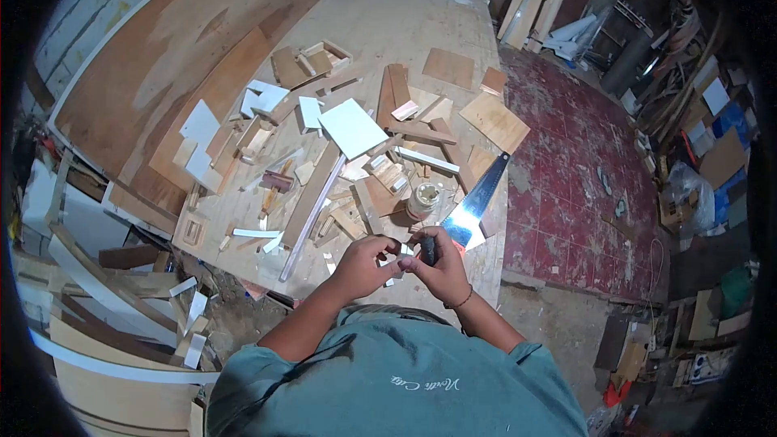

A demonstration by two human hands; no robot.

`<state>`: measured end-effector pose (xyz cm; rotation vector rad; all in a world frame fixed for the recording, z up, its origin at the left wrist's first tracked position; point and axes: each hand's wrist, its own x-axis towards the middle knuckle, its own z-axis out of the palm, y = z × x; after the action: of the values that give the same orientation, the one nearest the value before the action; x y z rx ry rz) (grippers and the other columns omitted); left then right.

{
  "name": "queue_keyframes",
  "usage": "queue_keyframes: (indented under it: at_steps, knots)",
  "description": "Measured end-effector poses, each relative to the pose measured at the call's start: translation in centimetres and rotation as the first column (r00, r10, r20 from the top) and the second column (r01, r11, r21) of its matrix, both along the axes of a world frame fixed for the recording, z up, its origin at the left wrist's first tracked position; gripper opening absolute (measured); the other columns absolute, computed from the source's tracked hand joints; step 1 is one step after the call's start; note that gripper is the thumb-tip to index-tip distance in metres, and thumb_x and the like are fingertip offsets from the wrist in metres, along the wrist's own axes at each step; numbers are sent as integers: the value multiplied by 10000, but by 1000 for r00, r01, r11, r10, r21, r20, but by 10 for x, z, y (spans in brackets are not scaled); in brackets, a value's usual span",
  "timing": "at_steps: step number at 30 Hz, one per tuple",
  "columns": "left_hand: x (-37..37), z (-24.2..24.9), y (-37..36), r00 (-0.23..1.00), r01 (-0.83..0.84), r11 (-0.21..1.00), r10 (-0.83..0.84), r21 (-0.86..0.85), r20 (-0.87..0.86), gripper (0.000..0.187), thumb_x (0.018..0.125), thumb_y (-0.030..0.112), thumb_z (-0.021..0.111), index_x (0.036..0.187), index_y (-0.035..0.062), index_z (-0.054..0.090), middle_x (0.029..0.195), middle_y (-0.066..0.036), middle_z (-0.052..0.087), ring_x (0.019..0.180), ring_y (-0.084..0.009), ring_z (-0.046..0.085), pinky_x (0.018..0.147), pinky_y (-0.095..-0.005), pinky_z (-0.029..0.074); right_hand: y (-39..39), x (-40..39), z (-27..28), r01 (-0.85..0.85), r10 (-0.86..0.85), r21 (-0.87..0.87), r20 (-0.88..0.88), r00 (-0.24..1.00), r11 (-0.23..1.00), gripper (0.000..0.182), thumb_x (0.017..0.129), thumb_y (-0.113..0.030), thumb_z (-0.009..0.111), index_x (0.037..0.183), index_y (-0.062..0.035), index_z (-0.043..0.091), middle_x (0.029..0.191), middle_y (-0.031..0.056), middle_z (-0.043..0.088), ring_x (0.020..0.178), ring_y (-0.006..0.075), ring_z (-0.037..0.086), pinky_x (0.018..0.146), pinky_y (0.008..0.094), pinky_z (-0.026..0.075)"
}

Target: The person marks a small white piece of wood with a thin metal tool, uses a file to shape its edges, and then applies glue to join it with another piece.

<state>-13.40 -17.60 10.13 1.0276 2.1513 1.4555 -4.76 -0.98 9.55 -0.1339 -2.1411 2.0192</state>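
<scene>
Plywood offcuts cover pretty much the whole workbench (388, 16) in the head view, so there's not much bare top except up at 12 o'clock. Both hands meet at 6 o'clock, right over the near edge of the bench. The right hand (441, 271) is wrapped around a small dark tool (428, 249), can't tell exactly what it is, and the left hand (364, 265) pinches something tiny and pale against it, too small to make out. Looks to me like a fiddly fitting or loading step, so the next bit probably wants steady fingers and no dropping stuff off the edge. A handsaw (476, 198) lies just past the hands at 1 o'clock, blade angled toward them, with a glue jar (424, 198) beside it. Open floor sits at 3 o'clock.
</scene>
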Motion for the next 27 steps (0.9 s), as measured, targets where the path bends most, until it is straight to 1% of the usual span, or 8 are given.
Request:
queue_keyframes:
  at_steps: [4,11,14,16,18,21,22,27]
  knots:
    - [-2,-2,12,987,23,998,-31,53,156,251,767,78,700,959,-42,592,897,-128,639,805,-170,637,730,-309,519,0,2,3,95,-94,-31,9,996,995,369,776,-83,726,1057,-32,493,921,15,539,754,61,457,636,208,400]
    - [-5,0,18,985,12,1000,-13,10,172,244,792,50,671,994,-39,565,907,-114,625,832,-162,632,751,-296,513,0,-1,1,161,-153,36,-177,972,986,330,810,-60,681,1043,-26,449,923,50,531,715,70,480,594,215,413]
    - [-5,2,17,990,6,1000,-5,-9,144,230,811,53,662,998,-30,560,893,-98,620,821,-144,625,740,-286,510,4,3,0,112,-111,24,-32,993,993,335,821,-32,656,1058,-40,419,996,64,522,883,119,506,782,272,454]
    - [-10,-7,15,984,-68,991,48,111,170,244,803,109,689,955,-44,573,833,-112,624,744,-147,632,675,-279,509,7,5,5,182,-177,119,-53,983,976,323,828,-44,655,1053,-22,424,933,67,527,719,95,509,635,242,437]
    - [-17,-8,12,986,-115,985,97,129,139,223,810,96,689,951,-36,577,827,-88,618,748,-120,621,680,-261,506,8,17,9,174,-174,-16,3,985,985,257,857,-76,613,1043,-17,447,891,62,528,706,100,502,643,256,435]
    - [-19,3,12,981,-178,966,160,189,105,208,799,84,702,938,-22,588,837,-81,624,758,-126,628,689,-265,513,4,42,5,69,-63,182,-35,997,981,217,914,-142,503,1073,6,504,804,69,531,701,130,511,648,272,433]
    - [-19,5,16,983,-170,966,153,192,99,208,799,84,702,938,-22,588,837,-81,624,758,-126,628,689,-265,513,-6,49,-3,75,-75,28,-14,997,997,224,909,-115,501,1094,11,506,809,79,538,705,155,521,660,282,437]
    - [-14,8,36,962,-238,950,259,204,-86,213,745,50,735,897,-21,604,843,-99,632,775,-174,661,706,-279,529,-11,69,3,31,-46,128,113,993,991,232,911,-103,502,1115,5,519,757,105,541,666,166,524,636,287,437]
